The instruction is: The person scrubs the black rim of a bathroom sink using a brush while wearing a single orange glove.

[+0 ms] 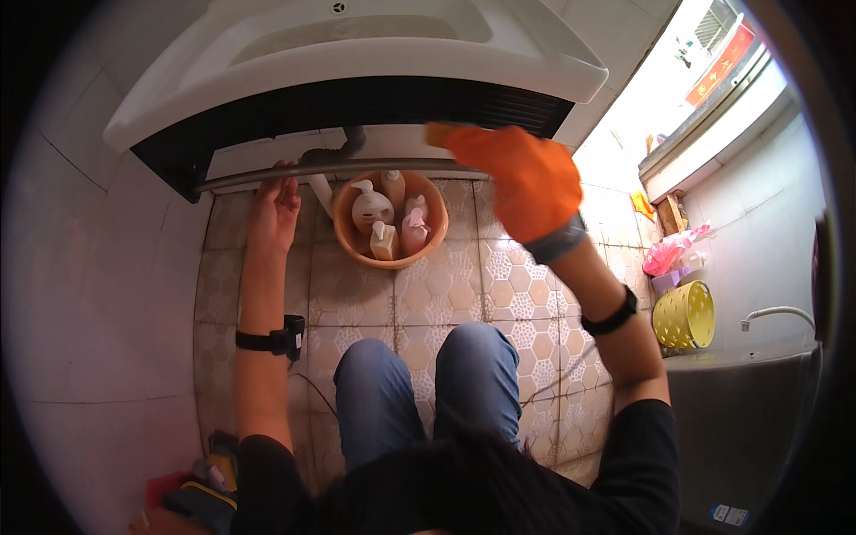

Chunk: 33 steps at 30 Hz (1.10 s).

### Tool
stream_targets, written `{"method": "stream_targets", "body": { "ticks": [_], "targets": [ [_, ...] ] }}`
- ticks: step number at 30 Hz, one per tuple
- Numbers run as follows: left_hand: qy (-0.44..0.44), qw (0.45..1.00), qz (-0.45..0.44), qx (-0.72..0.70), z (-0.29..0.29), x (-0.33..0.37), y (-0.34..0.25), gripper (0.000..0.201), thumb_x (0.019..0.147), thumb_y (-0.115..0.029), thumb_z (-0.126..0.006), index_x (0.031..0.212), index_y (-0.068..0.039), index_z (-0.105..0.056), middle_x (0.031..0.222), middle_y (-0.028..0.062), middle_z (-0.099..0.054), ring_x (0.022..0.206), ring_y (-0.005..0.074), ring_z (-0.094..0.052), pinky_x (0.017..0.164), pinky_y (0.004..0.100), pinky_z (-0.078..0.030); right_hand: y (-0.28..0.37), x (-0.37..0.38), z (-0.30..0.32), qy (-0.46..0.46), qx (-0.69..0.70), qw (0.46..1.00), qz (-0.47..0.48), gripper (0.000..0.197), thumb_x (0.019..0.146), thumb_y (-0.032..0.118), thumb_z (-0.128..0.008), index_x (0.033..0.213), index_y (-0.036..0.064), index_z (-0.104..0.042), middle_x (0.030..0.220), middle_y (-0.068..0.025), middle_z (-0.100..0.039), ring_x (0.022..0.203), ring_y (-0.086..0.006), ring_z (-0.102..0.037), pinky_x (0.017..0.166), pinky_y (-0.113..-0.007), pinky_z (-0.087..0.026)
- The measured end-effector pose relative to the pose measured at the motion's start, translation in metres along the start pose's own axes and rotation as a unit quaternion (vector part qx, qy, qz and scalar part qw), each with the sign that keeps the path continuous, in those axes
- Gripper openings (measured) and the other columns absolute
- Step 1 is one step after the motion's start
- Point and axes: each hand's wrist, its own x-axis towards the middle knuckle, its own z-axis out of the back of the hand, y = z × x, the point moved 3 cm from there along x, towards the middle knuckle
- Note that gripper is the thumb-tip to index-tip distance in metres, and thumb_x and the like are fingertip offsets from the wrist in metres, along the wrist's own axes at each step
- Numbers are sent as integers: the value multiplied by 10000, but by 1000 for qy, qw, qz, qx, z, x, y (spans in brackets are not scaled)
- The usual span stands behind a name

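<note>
Left hand: the bare left hand (275,207) was seen hooked over the long grey metal bar (330,169) beneath the white washbasin (357,53), fingers curled on it.
Right hand: the right hand in an orange rubber glove (526,178) was closed on a small yellow-brown pad (439,134), pressed at the bar's right end.
Handling: the pad was judged light and soft, best pinched by its edges; the bar stiff, likely slick when wet.
Packages: white and pink pump bottles (385,218) were stood in a round orange plastic tub (348,234) under the bar.
Signs: a red banner-shaped sign (722,64) was noted upper right; a yellow perforated bin (685,316) at right.
</note>
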Motion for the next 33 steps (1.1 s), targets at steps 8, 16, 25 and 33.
{"method": "stream_targets", "body": {
  "ticks": [8, 16, 25, 33],
  "targets": [
    [17, 999, 42, -27, -3, -15, -10, 296, 1064, -70, -630, 1352, -89, -693, 1066, 17, -717, 944, 120, -660, 753, 274, -487, -11, -24, 25, 32, -64, 993, -91, 466, 793, -86, -668, 1173, 143, -811, 998, -95, -798, 821, -287, -768, 701, -367, -611],
    [-1, 998, 46, -41, -5, -10, -5, 236, 1056, -184, -707, 1277, -101, -713, 1036, -3, -708, 912, 92, -637, 737, 270, -472, 28, -1, -52, 79, 12, 993, -83, 427, 858, 80, -703, 1262, 192, -778, 1072, -87, -786, 915, -310, -761, 780, -401, -611],
    [3, 999, 37, -15, 5, 4, 2, 219, 1034, -234, -745, 1217, -116, -716, 994, -8, -685, 797, 86, -594, 701, 259, -456, -6, -24, 20, 82, -103, 983, -131, 442, 834, -68, -679, 1190, 161, -806, 1028, -107, -789, 845, -300, -774, 717, -376, -621],
    [-25, 1000, 5, 17, 2, 10, 3, 247, 1053, -211, -715, 1267, -94, -677, 1007, -12, -612, 763, 85, -526, 658, 251, -435, 59, 33, -81, 78, -2, 995, -58, 516, 827, 28, -712, 1326, 156, -745, 1067, -132, -783, 846, -336, -761, 733, -410, -628]
  ]
}}
